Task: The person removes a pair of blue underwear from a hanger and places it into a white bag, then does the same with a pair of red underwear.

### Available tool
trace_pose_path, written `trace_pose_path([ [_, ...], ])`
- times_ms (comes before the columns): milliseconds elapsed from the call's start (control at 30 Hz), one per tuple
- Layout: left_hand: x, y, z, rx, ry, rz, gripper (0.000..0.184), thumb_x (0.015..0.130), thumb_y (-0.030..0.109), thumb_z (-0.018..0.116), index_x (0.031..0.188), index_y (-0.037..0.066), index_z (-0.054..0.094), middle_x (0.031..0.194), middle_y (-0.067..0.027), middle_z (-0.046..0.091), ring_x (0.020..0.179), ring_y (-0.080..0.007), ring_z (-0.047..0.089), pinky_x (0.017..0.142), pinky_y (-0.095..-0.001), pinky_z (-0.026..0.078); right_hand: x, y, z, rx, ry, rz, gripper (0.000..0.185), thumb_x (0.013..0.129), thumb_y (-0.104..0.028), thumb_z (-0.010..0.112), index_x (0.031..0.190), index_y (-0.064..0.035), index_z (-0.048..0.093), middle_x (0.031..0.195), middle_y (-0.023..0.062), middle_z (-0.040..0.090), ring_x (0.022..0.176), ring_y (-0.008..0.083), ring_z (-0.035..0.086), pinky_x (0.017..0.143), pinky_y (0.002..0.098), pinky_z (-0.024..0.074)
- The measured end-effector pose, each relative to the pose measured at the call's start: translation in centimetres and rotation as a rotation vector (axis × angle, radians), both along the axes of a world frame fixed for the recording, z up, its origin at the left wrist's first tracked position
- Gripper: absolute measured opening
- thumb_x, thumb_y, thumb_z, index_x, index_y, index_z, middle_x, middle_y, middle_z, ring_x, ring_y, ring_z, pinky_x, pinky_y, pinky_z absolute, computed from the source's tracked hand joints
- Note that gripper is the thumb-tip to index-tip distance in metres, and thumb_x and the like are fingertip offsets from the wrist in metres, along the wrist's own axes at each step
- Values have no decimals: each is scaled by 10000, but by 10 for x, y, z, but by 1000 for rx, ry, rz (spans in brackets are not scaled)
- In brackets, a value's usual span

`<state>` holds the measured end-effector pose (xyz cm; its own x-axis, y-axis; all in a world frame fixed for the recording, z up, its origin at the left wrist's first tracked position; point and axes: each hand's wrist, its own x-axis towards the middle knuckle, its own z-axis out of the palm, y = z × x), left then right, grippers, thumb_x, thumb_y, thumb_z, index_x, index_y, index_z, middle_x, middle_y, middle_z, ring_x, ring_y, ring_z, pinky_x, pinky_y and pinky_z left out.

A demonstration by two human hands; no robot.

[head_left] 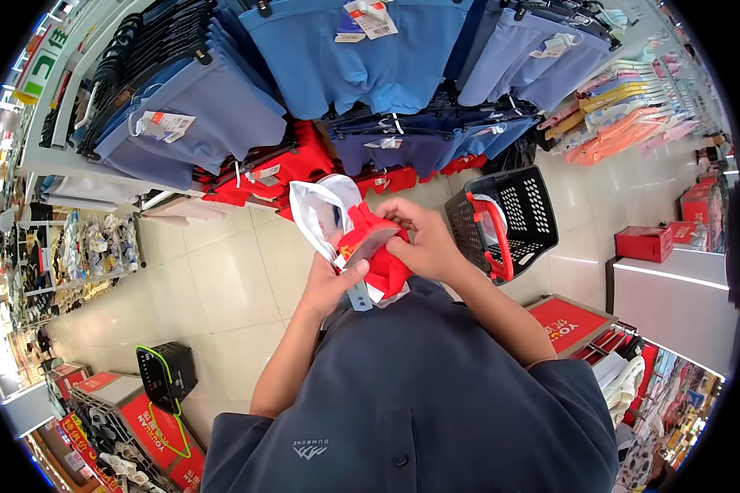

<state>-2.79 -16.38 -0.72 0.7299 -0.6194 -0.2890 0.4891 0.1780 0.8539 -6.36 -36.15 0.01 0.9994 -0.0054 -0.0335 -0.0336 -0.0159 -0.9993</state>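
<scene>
In front of my chest, both hands hold a folded red garment (390, 275); its exact kind is hard to make out. My left hand (330, 283) grips it from the left, the thumb lying across its front near a greyish panel. From the right, my right hand (423, 240) pinches its upper edge with bent fingers. A white-edged bag with a clear window (312, 209) sticks up behind the garment, over my left fingers. Below my left thumb hangs a pale blue-grey tag (359, 297).
Blue shorts (362, 66) hang on racks ahead, with red garments (275, 168) below. A black shopping basket with a red handle (530, 209) stands right of my hands. Another black basket (166, 378) with a green handle is at lower left. Red boxes (643, 243) sit at right.
</scene>
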Motion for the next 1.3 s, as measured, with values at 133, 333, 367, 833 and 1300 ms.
trace_pose_path([
  [133, -6, -9, -9, 35, 69, 38, 602, 827, 120, 729, 1337, -28, 446, 1226, -86, 562, 1118, -160, 534, 960, -310, 429, -13, -41, 2, 257, 118, 113, 339, 845, 7, 641, 1172, 9, 552, 1060, 65, 636, 963, 113, 599, 862, 263, 474],
  [333, -15, -3, -18, 20, 322, 322, 449, 861, 86, 667, 1247, -14, 461, 1119, -119, 601, 1001, -201, 628, 857, -353, 536, -81, -183, -114, -986, 262, -525, 680, 731, -260, 792, 1262, 16, 468, 959, 169, 660, 865, 255, 660, 760, 333, 517],
  [367, -17, -3, -18, 22, 326, 346, 449, 861, 86, 667, 1247, -14, 461, 1119, -119, 601, 1001, -201, 628, 857, -353, 536, -105, -197, -145, -976, 391, -440, 661, 727, -264, 791, 1238, 25, 486, 967, 174, 657, 883, 258, 659, 767, 346, 515],
  [833, -48, 51, -10, -258, 245, 725, 488, 866, 126, 633, 1289, -1, 427, 1153, -149, 602, 1042, -258, 634, 929, -397, 520, -140, -180, -227, -427, 897, -661, 273, 701, -209, 691, 789, 47, 659, 624, 113, 612, 552, 212, 612, 553, 370, 477],
  [1300, -61, 220, -8, -467, 206, 778, 444, 905, 177, 590, 1275, -25, 450, 1171, -166, 603, 1040, -252, 637, 892, -385, 536, -111, -60, -207, -463, 956, -691, 128, 769, -69, 629, 736, -30, 512, 526, 27, 438, 360, 159, 404, 336, 324, 320],
])
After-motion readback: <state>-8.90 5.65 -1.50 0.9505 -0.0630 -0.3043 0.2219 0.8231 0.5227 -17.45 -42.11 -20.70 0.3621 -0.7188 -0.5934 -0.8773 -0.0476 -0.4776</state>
